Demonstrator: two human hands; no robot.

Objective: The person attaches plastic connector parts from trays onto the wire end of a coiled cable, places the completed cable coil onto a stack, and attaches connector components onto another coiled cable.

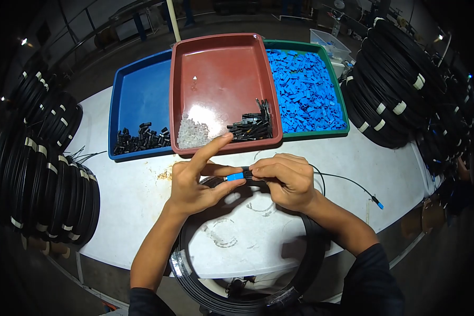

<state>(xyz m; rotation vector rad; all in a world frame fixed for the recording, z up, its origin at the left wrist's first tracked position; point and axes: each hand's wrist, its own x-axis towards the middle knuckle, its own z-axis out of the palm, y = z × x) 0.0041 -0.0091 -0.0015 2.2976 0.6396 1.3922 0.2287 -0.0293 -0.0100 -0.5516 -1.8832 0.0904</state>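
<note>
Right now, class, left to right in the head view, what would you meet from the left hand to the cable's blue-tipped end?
Left hand, held blue plug, right hand, cable's blue-tipped end.

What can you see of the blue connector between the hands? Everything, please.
The blue connector is a small, bright blue, block-shaped piece, plastic by its look. A pale bit shows at its left end; its right end meets a black part. It lies nearly level, right end slightly higher in the image, held over the white table. The left hand pinches it; the right hand grips the black part. Whether the two are fully joined can't be told.
</note>
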